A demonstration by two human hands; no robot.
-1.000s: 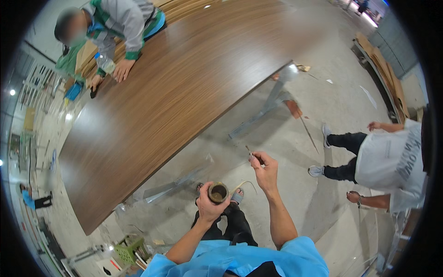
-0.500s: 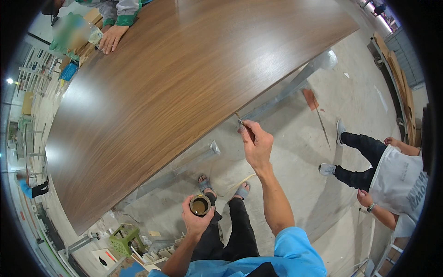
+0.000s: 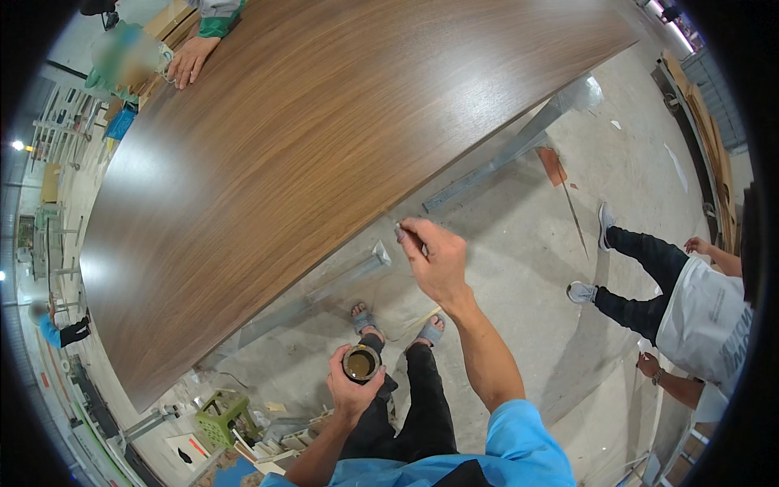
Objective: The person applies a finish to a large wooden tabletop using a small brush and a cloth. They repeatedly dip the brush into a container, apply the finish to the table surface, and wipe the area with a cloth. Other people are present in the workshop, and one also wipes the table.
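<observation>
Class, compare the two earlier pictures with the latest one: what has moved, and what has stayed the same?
The right hand, pinching a thin tool, has moved forward to the edge of the wooden panel. The left hand has drawn back toward the body with the small round can. Both grips are unchanged; the panel remains on its supports.

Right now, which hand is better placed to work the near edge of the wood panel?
Right. The right hand is raised at the wood panel edge, pinching a thin tool. The left hand sits low, holding a small round tin.

Green plastic stool (image 3: 221, 411) on concrete floor (image 3: 519, 268), metal trestle bar (image 3: 495, 162), seated bystander (white shirt) (image 3: 698, 312)
</observation>
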